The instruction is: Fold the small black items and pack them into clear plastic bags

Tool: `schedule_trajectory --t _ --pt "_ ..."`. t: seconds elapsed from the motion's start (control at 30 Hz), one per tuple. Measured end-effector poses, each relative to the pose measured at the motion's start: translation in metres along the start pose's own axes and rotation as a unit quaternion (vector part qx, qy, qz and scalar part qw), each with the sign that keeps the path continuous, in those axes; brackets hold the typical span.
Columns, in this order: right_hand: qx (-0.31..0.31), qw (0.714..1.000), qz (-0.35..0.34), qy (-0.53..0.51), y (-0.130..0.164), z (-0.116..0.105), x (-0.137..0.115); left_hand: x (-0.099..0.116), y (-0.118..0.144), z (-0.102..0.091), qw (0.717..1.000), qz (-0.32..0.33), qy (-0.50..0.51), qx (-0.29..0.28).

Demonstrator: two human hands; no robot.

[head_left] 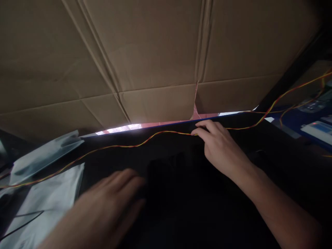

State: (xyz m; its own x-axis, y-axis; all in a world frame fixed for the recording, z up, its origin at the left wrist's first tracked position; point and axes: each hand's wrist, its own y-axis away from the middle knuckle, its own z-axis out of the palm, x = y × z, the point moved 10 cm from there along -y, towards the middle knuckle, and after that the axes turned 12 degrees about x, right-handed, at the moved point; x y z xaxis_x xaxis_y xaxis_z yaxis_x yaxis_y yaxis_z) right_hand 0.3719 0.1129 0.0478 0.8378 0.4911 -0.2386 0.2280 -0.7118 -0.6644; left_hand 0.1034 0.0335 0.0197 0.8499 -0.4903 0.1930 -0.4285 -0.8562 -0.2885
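Note:
A thin twisted red-and-yellow wire (pixel 135 144) runs across a dark black surface (pixel 181 193), from the lower left up to the right. My right hand (pixel 220 147) pinches this wire between thumb and forefinger near the surface's far edge. My left hand (pixel 109 204) lies flat and blurred over the dark surface in the lower left, fingers together and pointing right, holding nothing that I can see.
A large brown cardboard box (pixel 155 52) fills the upper view, just behind the dark surface. Clear plastic bags (pixel 46 197) lie at the left. At the right are a blue bench and pale electronic parts (pixel 316 129), with more wire looping above.

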Motion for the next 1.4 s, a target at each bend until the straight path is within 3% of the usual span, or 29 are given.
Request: schedule_trajectory --t 0.07,0.13,0.23,0.33,0.4,0.47,0.6,0.77,0.93,1.07,1.2,1.33,1.4 --pt "-0.012 1.000 -0.022 -0.016 0.001 0.003 -0.013 0.039 -0.021 0.029 0.996 0.068 0.007 -0.056" --pt "-0.025 0.998 -0.029 -0.046 0.001 0.005 -0.021 0.052 -0.034 0.047 0.991 0.097 0.015 -0.087" --pt "-0.097 0.992 -0.004 -0.081 0.005 0.016 -0.023 0.015 -0.030 0.055 0.991 0.061 0.010 -0.119" --pt "-0.199 0.975 0.021 -0.093 0.015 0.033 -0.020 -0.044 -0.015 0.045 0.993 0.009 -0.024 -0.116" --pt "-0.250 0.963 0.020 -0.100 0.023 0.042 -0.021 -0.072 -0.012 0.037 0.993 -0.015 -0.037 -0.107" --pt "-0.286 0.952 0.022 -0.108 0.029 0.047 -0.020 -0.081 -0.016 0.035 0.993 -0.024 -0.021 -0.118" --pt "-0.332 0.934 0.063 -0.114 0.036 0.052 -0.010 -0.072 -0.029 0.036 0.991 -0.018 0.028 -0.132" --pt "-0.329 0.930 0.046 -0.157 0.031 0.041 -0.023 -0.076 -0.015 0.036 0.985 -0.068 -0.002 -0.159" --pt "-0.431 0.865 0.030 -0.255 0.053 0.044 -0.062 -0.076 -0.006 0.031 0.975 -0.121 -0.004 -0.188" --pt "-0.508 0.822 0.016 -0.258 0.075 0.053 -0.072 -0.077 -0.012 0.031 0.968 -0.140 0.013 -0.208" --pt "-0.561 0.795 0.072 -0.218 0.087 0.057 -0.055 -0.082 -0.014 0.028 0.973 -0.126 0.013 -0.194" --pt "-0.630 0.721 0.190 -0.219 0.105 0.054 -0.034 -0.089 -0.007 0.026 0.975 -0.123 -0.013 -0.184" --pt "-0.639 0.704 0.210 -0.227 0.106 0.052 -0.029 -0.091 -0.002 0.026 0.973 -0.125 -0.031 -0.191"
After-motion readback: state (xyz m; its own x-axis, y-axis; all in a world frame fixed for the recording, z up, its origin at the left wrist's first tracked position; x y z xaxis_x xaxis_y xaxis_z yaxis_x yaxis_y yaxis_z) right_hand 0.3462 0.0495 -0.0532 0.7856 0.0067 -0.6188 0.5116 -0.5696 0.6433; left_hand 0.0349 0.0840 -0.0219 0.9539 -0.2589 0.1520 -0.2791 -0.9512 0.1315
